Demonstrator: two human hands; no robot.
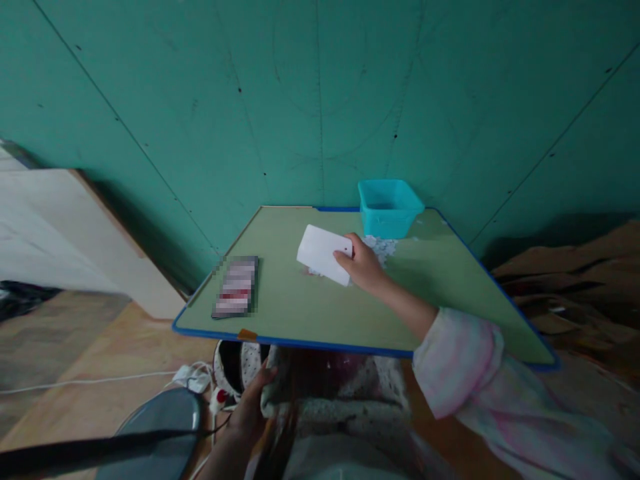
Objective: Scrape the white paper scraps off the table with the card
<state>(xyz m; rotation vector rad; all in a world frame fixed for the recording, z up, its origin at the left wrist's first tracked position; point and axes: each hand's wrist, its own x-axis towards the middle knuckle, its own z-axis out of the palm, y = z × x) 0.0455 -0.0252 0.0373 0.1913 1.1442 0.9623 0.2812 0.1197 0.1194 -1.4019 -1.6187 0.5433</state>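
Note:
My right hand (364,265) is closed on the right end of a white card (323,253) with rounded corners, holding it tilted above the table. Small white scraps (383,248) lie behind the hand, beside a turquoise plastic basket (391,217). Some reddish bits peek out under the card's lower edge. Below the table's front edge, my left hand (250,407) grips the left side of a speckled grey-white cloth (340,410) over my lap. Most of that hand's fingers are hidden behind the cloth.
The pale green table (300,320) has a blue edge and stands against a green wall (320,100). A phone-like slab (236,288), its screen blurred, lies at the left. Below left are a grey stool (155,433) and a white power strip (195,378). Cardboard (590,280) lies right.

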